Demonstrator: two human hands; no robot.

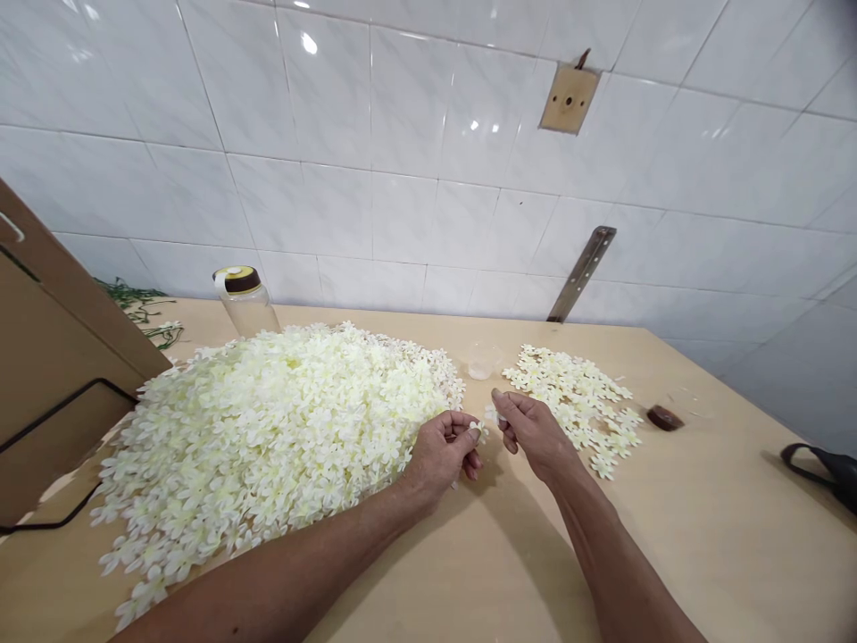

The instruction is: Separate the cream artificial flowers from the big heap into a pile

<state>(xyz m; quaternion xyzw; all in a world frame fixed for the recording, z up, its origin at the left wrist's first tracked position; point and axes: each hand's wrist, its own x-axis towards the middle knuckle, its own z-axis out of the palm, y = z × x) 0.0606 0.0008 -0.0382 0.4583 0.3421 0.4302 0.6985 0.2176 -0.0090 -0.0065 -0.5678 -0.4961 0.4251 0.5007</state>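
Between the thumb and fingers of my left hand (442,451) is a small white artificial flower (478,429). My right hand (536,435) is closed in a pinch just to its right, the two hands a short gap apart. A pale bit shows by its fingertips, too small to name. A large heap of white-yellow artificial flowers (287,429) lies left of and behind my left hand. Beyond my right hand spreads a smaller, flatter group of similar flowers (569,384). A clear shallow dish (480,364) stands behind my hands.
At the left are a cardboard box (67,366), a clear bottle (247,308) with a dark lid, and green stems (137,299). A dark brown lump (662,417) and a black strap (827,469) lie right on the wooden table (736,527). A metal strip (582,272) leans against the tiled wall.
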